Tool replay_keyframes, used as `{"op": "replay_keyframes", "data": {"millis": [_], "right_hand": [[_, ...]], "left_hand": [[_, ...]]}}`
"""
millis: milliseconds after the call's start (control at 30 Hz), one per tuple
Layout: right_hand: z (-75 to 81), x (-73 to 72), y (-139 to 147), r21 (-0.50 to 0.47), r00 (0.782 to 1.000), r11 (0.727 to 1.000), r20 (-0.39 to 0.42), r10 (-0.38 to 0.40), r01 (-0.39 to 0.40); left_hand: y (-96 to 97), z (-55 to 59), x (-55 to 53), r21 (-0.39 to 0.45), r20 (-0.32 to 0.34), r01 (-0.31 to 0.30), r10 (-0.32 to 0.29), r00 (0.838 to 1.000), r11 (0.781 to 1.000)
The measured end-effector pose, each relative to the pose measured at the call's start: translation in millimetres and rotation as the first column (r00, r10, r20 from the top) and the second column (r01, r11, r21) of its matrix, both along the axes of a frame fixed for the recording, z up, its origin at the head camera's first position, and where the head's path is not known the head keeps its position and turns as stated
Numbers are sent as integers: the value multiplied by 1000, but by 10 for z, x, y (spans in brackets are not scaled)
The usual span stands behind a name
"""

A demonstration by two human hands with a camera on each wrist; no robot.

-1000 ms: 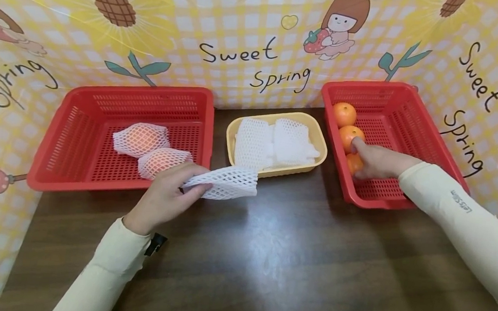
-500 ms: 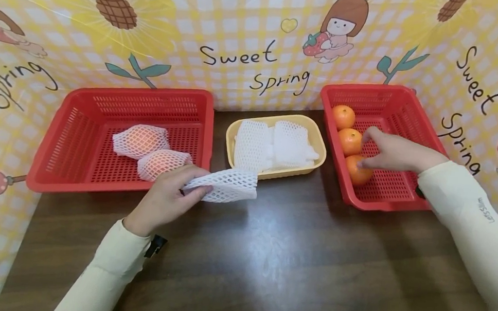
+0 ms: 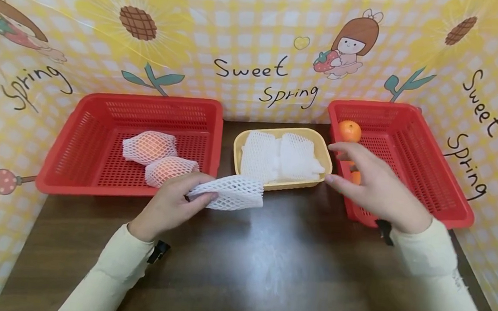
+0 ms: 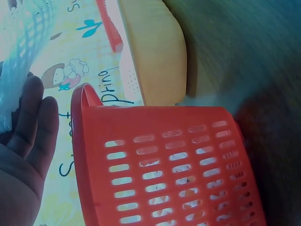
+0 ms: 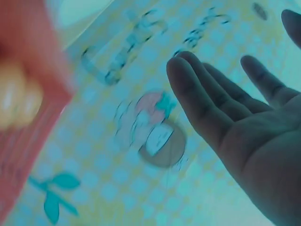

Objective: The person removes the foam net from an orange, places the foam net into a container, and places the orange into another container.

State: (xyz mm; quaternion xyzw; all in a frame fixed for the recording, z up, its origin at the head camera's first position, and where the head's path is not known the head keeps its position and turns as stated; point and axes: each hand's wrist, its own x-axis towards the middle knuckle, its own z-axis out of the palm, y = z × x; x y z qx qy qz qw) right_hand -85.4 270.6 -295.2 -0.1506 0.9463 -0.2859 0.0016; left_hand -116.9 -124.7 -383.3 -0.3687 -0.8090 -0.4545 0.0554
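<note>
My left hand (image 3: 175, 201) pinches a white foam net sleeve (image 3: 233, 193) by one end, in front of the left red basket (image 3: 70, 190). In the left wrist view the same foam net (image 4: 23, 56) rises from the fingers. My right hand (image 3: 369, 187) is raised over the left rim of the right red basket (image 3: 448, 190), thumb and fingers spread, holding nothing. In the right wrist view that hand (image 5: 254, 127) shows an empty palm. An orange (image 3: 350, 131) lies at the basket's back left; others are partly hidden behind the right hand.
A yellow tray (image 3: 237, 169) with several white foam nets (image 3: 259, 156) stands between the baskets. Two net-wrapped oranges (image 3: 149, 147) lie in the left basket. A patterned cloth (image 3: 240, 37) hangs behind. The brown table (image 3: 257, 273) extends in front.
My right hand has left the oranges in the right basket and moved left and toward me, lifting over the rim. The left hand keeps its grip on the foam net. The head view has tilted slightly.
</note>
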Motion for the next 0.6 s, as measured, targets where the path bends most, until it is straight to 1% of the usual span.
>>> {"op": "replay_keyframes", "data": {"millis": [100,133,200,233,300,333,400,433,500,533,567,600], "right_hand": [[-166,71,-195,-103,993,993,-104,47,-58],[-233,85,-263,-136,989,987,-137,63,-82],[-381,104,-415,-203,978,973,-195,69,-110],[-456,114,-493,-235,975,965,-209,70,-120],[-620,134,-656,-296,977,945,-200,79,-137],[-705,149,-739,-321,979,937,-184,85,-141],[-850,190,-909,-389,989,911,-101,104,-136],[-917,210,-991,-424,991,896,-55,118,-130],[-1027,237,-1148,-518,990,849,29,141,-106],[-1057,244,-1217,-574,987,815,68,148,-82],[-1079,240,-1277,-631,984,774,91,151,-60],[-1091,222,-1328,-685,984,727,94,149,-45]], "left_hand": [[25,-8,4,24,14,-17,17,1000,1000],[34,-12,9,31,17,-25,24,1000,999],[51,-20,18,51,20,-42,42,999,998],[60,-24,21,68,15,-51,50,999,996],[85,-29,32,115,3,-79,79,997,990],[102,-30,42,142,1,-99,99,995,985],[151,-35,56,218,17,-135,135,991,967],[183,-34,66,256,36,-156,152,988,954],[255,-37,81,324,104,-192,166,981,926],[294,-36,86,355,139,-204,165,976,912],[334,-36,89,378,169,-212,158,973,901],[374,-34,96,392,199,-218,150,969,894]]}}
